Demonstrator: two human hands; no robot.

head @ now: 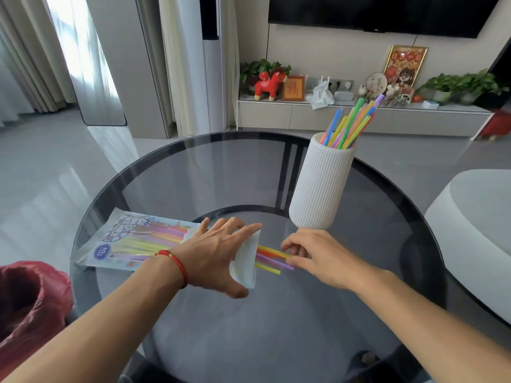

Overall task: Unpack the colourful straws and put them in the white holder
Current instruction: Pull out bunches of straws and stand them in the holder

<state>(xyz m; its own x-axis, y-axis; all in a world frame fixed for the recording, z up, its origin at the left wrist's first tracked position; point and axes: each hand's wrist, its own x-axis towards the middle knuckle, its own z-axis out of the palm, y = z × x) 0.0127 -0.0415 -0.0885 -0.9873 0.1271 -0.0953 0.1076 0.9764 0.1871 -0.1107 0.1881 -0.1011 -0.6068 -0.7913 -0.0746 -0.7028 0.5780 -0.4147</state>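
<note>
while a bunch of straws (349,125) is already standing in the white holder (320,183), i am flattening my left hand (218,255) on the packet (143,240) and pinching more straws (272,258) with my right hand (309,254).

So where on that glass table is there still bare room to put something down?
The near part of the table, between the two forearms, is bare. So is the far left stretch, beyond the packet and left of the holder. It is crowded in the middle, where the left hand presses the packet and the right hand pulls straws just in front of the holder.
</note>
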